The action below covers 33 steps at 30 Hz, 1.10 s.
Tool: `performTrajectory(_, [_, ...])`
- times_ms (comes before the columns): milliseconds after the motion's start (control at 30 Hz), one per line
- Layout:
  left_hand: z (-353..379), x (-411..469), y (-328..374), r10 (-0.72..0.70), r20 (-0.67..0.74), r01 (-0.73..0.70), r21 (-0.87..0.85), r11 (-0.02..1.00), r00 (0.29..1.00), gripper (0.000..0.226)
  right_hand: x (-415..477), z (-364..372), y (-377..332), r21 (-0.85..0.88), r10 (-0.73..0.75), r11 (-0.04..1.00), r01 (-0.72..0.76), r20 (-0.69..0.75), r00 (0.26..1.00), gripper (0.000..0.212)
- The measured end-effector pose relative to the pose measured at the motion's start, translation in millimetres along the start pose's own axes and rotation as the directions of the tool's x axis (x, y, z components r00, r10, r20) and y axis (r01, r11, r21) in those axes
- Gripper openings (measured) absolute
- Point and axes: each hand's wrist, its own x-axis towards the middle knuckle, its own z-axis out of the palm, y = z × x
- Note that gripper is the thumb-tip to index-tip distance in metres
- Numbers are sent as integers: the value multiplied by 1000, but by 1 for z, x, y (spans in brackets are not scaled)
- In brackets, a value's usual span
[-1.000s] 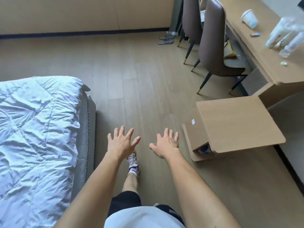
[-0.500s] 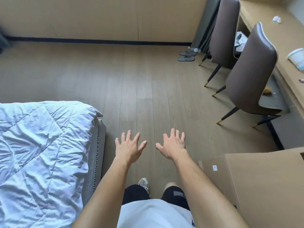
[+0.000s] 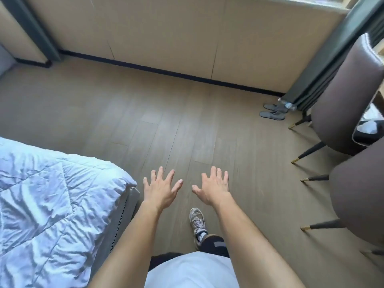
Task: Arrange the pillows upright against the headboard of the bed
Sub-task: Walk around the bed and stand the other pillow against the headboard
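Your left hand (image 3: 161, 190) and right hand (image 3: 214, 189) are both stretched out in front of you, palms down, fingers straight and spread, holding nothing. They hover side by side above the floor (image 3: 145, 121), a small gap between the thumbs.

Of the task's things, you have only a corner of the bed (image 3: 122, 221) in view, at the near left. Its grey padded side stands just left of your left forearm, and your left hand sits just past the corner, not touching it. A crumpled white quilt (image 3: 52, 194) covers the top and reaches the corner's edge.

The floor is pale wood-look planking. One of your feet, in a grey sneaker (image 3: 197, 221), is planted on it below and between your hands.

On the right stand two brown upholstered chairs, the near chair (image 3: 357, 200) and the far chair (image 3: 345, 96), with dark, gold-tipped legs. A pair of grey slippers (image 3: 272, 114) lies at the far right, at the foot of a dark curtain (image 3: 332, 59). A beige panelled wall (image 3: 166, 28) with a dark baseboard runs along the far side.
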Motion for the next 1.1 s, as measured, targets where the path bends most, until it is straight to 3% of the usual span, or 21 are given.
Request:
performTrajectory(200, [-64, 75, -6, -168, -36, 163, -123, 979, 985, 67, 107, -74, -25, -128, -168, 978, 167, 1, 986, 65])
performTrajectory(467, [-128, 173, -65, -345, -21, 333, -214, 919, 938, 67, 231, -140, -117, -255, -386, 888, 382, 33, 922, 65])
performTrajectory(1100, [-305, 401, -294, -591, 4, 542, -405, 737, 806, 68, 486, -302, -415, -368, -576, 738, 565, 93, 812, 65])
